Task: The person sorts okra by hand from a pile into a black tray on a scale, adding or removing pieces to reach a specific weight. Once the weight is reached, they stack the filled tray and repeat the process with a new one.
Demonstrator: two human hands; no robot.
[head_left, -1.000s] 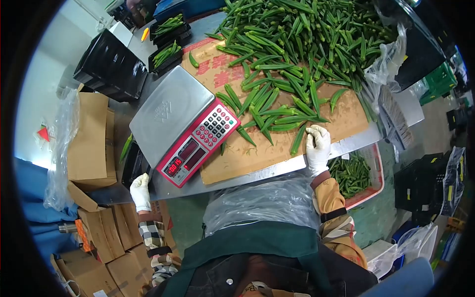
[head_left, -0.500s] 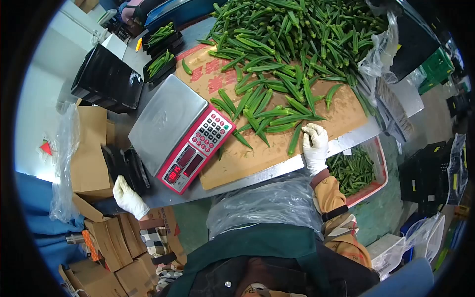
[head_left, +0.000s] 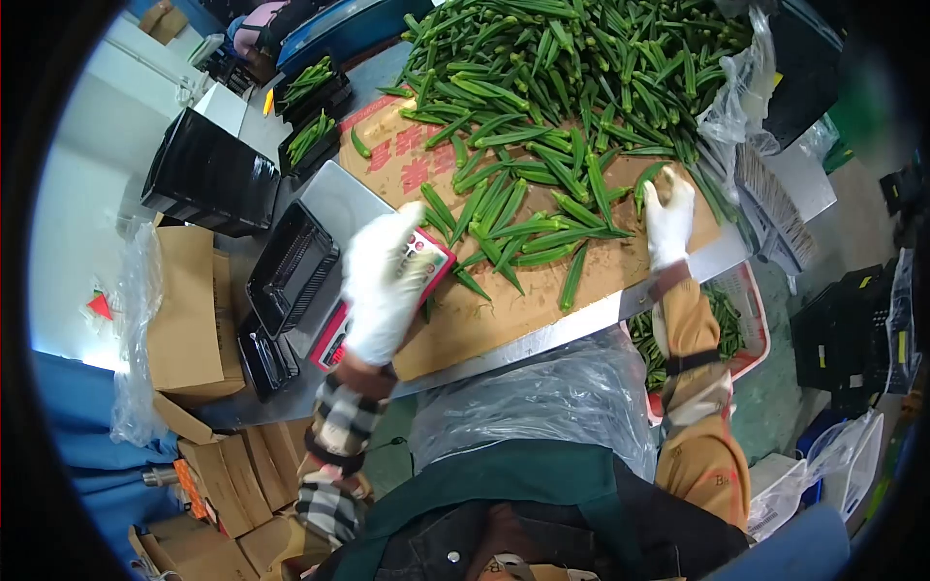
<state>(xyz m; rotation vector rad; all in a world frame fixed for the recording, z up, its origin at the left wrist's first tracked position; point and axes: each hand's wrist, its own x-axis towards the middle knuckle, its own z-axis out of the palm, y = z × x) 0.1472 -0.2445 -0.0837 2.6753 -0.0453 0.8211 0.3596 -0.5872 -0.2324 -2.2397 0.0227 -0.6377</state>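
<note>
While right hand [head_left: 670, 218] touches okra pod [head_left: 641, 186], bare cardboard [head_left: 475, 339] borders table edge [head_left: 581, 329].

The okra heap [head_left: 581, 68] is lying at the back of the cardboard sheet [head_left: 518, 315], loose pods [head_left: 573, 276] spreading forward from it, while the scale [head_left: 354, 198] is standing to the left, bearing one tray [head_left: 294, 269], with a second tray [head_left: 266, 358] lying on the table [head_left: 599, 316] just left of it. Behind the scale, a tray stack [head_left: 208, 174] is standing left of two filled trays [head_left: 312, 89], and a crate [head_left: 759, 344] is sitting below the table's right front edge. The left hand [head_left: 381, 281] is hovering over the scale's right side, the right hand [head_left: 668, 218] reaching over the sheet's right side.
</note>
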